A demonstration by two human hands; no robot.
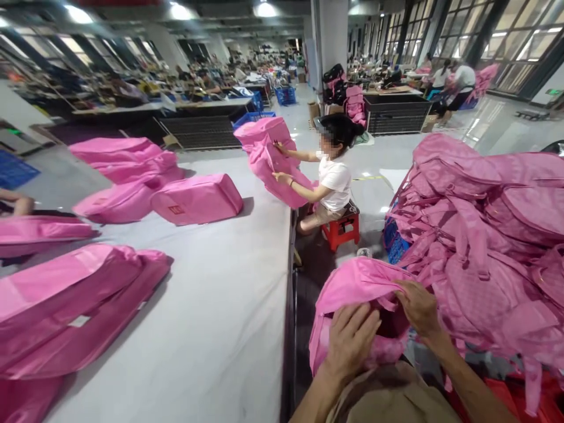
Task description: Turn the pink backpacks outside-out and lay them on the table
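A pink fabric bag [348, 279] rests in front of my lap, its opening turned toward me and its dark inside partly showing. My left hand [352, 338] lies over the near edge of the opening, fingers stretched out; the thumb is hidden. On the right side of the opening, my right hand [418, 308] is closed, pinching the edge of the cloth. What lies deep inside the bag cannot be made out.
Beside me on the right rises a heap of pink backpacks [476, 276] over a blue crate [396, 247]. A long white table [220, 305] on my left bears several stuffed pink bags [198, 200]. Across from me, a person [337, 176] on a red stool [342, 231] handles another pink bag.
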